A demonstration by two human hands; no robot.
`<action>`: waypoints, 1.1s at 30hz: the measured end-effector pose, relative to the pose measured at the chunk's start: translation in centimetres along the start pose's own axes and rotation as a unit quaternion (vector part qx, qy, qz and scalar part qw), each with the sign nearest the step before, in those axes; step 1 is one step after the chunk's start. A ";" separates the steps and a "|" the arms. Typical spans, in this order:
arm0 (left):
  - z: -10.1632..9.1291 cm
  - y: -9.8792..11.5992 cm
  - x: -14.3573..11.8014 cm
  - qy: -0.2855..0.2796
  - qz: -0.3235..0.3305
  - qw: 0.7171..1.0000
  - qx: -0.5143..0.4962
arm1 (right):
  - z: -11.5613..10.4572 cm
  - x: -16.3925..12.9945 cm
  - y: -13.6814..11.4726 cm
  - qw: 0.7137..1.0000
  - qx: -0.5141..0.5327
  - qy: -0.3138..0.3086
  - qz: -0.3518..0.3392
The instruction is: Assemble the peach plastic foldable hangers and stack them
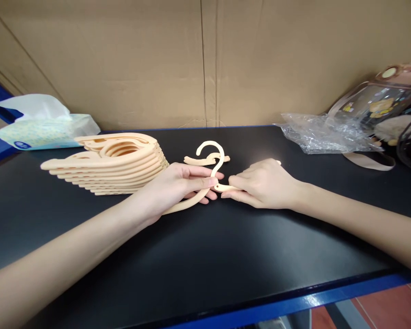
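Note:
Over the middle of the dark table, my left hand (178, 185) is closed on a cream plastic clothes hanger (219, 160), gripping it below the hook. The hook points up, and one arm of the hanger curves out under my palm. My right hand (260, 185) is closed round a second cream arm piece (226, 188), whose end with a small hole meets the hanger's neck by my left fingertips. Whether the two pieces are joined there I cannot tell. Just behind lie more cream hanger parts (202, 161). A neat stack of cream hangers (123, 167) sits beside my left wrist.
A tissue pack (48, 130) stands at the back left. Crumpled clear plastic (322, 135) and a transparent bag with a strap (380, 105) lie at the back right. Brown cardboard (140, 64) walls off the far side. The black table (208, 265) has a blue front edge.

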State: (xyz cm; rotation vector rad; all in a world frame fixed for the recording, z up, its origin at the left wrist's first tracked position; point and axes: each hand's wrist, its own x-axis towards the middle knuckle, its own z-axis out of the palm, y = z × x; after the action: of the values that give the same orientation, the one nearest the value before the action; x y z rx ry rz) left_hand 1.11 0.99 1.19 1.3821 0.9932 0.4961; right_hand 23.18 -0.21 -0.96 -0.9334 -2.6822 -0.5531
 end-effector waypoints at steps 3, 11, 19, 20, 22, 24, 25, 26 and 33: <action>0.1 0.1 -0.2 0.002 0.002 1.000 0.029 | 0.0 0.0 -0.2 1.000 0.010 -0.005 0.008; 0.7 0.9 -0.3 0.018 0.016 0.999 0.038 | 0.0 0.1 -0.2 0.999 0.012 0.040 0.004; -0.1 0.5 -0.2 -0.017 -0.022 1.000 -0.009 | 0.0 0.4 -0.1 0.999 0.018 0.033 -0.005; -0.2 0.4 -0.2 -0.017 -0.026 0.999 -0.013 | 0.0 0.5 0.0 0.999 0.019 0.033 -0.003; -0.3 0.4 -0.1 -0.017 -0.030 0.999 -0.011 | 0.0 0.5 0.2 0.999 0.017 0.030 0.001; -0.3 0.4 -0.2 -0.019 -0.033 0.999 0.000 | 0.0 0.5 0.3 1.000 0.013 0.027 0.003; -0.3 0.4 -0.2 -0.022 -0.035 0.999 0.006 | 0.0 0.4 0.4 1.000 0.011 0.027 0.001; -0.3 0.5 -0.3 -0.025 -0.036 0.999 0.012 | 0.0 0.4 0.4 1.000 0.008 0.030 -0.003; -0.3 0.9 -0.4 -0.044 -0.033 0.998 0.029 | 0.2 0.4 0.4 0.993 -0.040 0.102 -0.036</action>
State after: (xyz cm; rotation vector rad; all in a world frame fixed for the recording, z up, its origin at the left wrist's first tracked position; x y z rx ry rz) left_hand 0.91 1.02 2.15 1.4068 0.9848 0.3568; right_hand 23.08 0.39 -0.90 -0.7571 -2.5335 -0.7342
